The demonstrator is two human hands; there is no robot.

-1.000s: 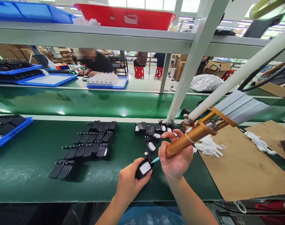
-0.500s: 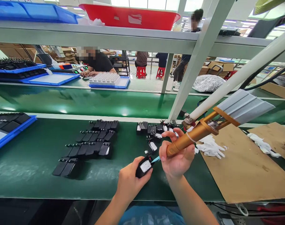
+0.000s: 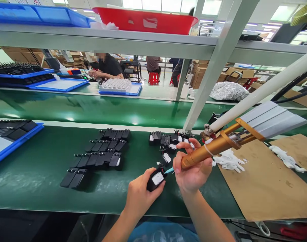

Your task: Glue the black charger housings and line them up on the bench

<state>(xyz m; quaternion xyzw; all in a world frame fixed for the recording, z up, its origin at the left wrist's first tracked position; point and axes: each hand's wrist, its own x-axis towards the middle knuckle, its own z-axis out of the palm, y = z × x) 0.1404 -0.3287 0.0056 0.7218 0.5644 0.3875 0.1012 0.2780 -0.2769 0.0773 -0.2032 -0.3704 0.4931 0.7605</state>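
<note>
My left hand [image 3: 140, 191] is closed around a small black plastic housing [image 3: 156, 179] with a white pad inside it and thin wires at its top end. In my right hand [image 3: 194, 168] is a gold-coloured glue dispensing gun [image 3: 206, 153], slanting up to the right. Its pale blue nozzle [image 3: 169, 170] reaches the housing's upper right edge, close to the wires. Just beyond lie several similar housings with white pads [image 3: 166, 157]. Further left, black housings [image 3: 95, 159] stand in rows on the green work surface [image 3: 32, 188].
A blue tray [image 3: 19, 144] with black parts lies at the left. White gloves [image 3: 229, 160] rest on brown cardboard [image 3: 272, 191] at the right. A metal post [image 3: 214, 74] and a white pole [image 3: 259, 90] slant above the bench. Beyond the shelf, a person [image 3: 109, 67] sits working.
The view has shifted slightly, so the scene sits a little further right. Both hands keep their grip, and the nozzle stays at the housing's edge.
</note>
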